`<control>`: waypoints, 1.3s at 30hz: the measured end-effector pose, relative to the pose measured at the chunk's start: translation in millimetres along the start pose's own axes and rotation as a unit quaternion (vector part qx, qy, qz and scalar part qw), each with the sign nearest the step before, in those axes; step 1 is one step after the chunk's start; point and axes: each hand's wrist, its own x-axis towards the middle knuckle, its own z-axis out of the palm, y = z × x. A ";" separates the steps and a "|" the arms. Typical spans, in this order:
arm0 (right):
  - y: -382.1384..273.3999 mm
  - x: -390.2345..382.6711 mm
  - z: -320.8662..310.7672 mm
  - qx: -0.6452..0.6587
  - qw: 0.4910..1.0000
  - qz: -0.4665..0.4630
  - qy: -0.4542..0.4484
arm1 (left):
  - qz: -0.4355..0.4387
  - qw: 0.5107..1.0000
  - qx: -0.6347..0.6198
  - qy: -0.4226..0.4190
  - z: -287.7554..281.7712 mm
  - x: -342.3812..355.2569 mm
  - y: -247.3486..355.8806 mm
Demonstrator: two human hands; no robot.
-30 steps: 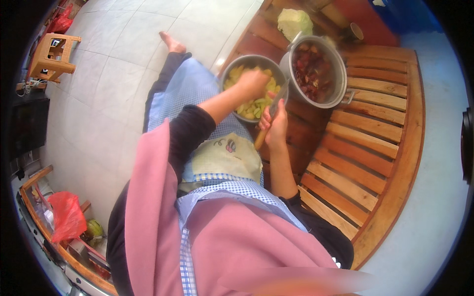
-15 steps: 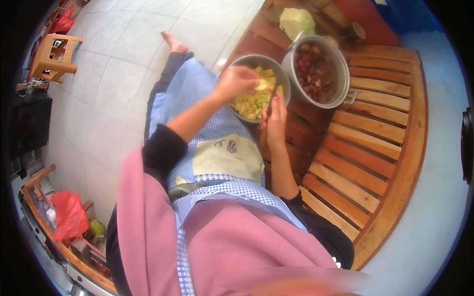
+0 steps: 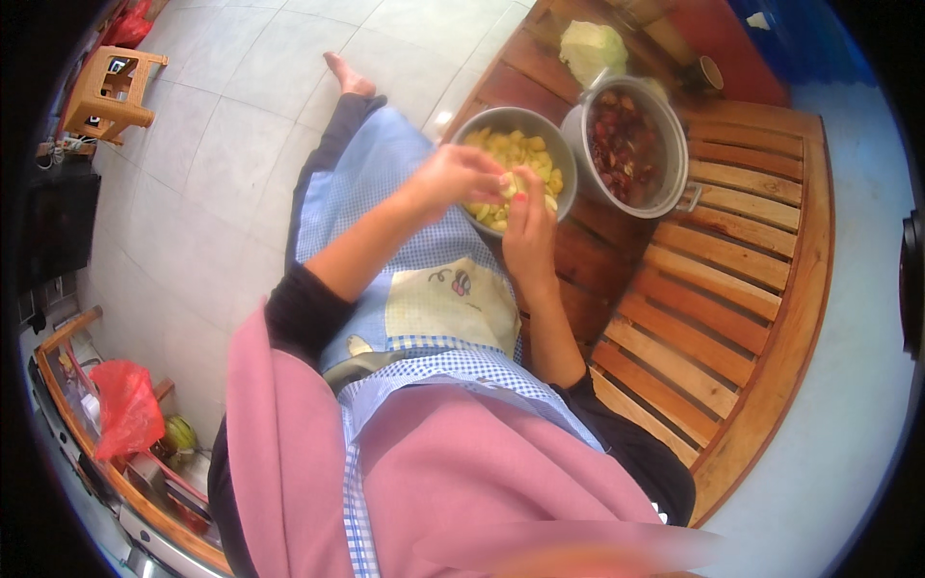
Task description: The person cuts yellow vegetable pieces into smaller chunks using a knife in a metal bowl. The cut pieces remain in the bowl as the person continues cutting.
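Note:
My left hand is closed in a pinch on a pale yellow chunk that looks like potato. It hangs over a grey metal pot full of similar yellow chunks. Close against that chunk, my right hand has its fingers curled, with the fingertips at the pot's near rim. A knife showed in this hand half a second ago; its blade and handle are now hidden by the fingers and the angle.
Another handled metal pot, with dark red pieces inside, stands to the right on the slatted wooden bench. Behind it lie a pale cabbage and a cup. My apron covers my lap. A tan stool stands far left.
My hands have come together at the yellow chunk, the left moving slightly down and the right turning inward. The knife has dropped from sight. The whole view has shifted slightly.

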 end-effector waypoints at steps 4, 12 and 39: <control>3.4 -5.9 4.2 -0.022 0.999 0.012 0.027 | -0.041 0.999 -0.001 -0.027 1.8 1.4 -9.1; 18.8 -14.8 7.6 0.119 0.985 0.116 0.041 | -0.083 0.991 -0.057 -0.089 5.2 -4.2 -17.8; 55.4 17.0 -11.8 -0.008 0.970 0.067 0.232 | 0.276 0.916 0.211 0.200 -49.1 -8.2 -6.8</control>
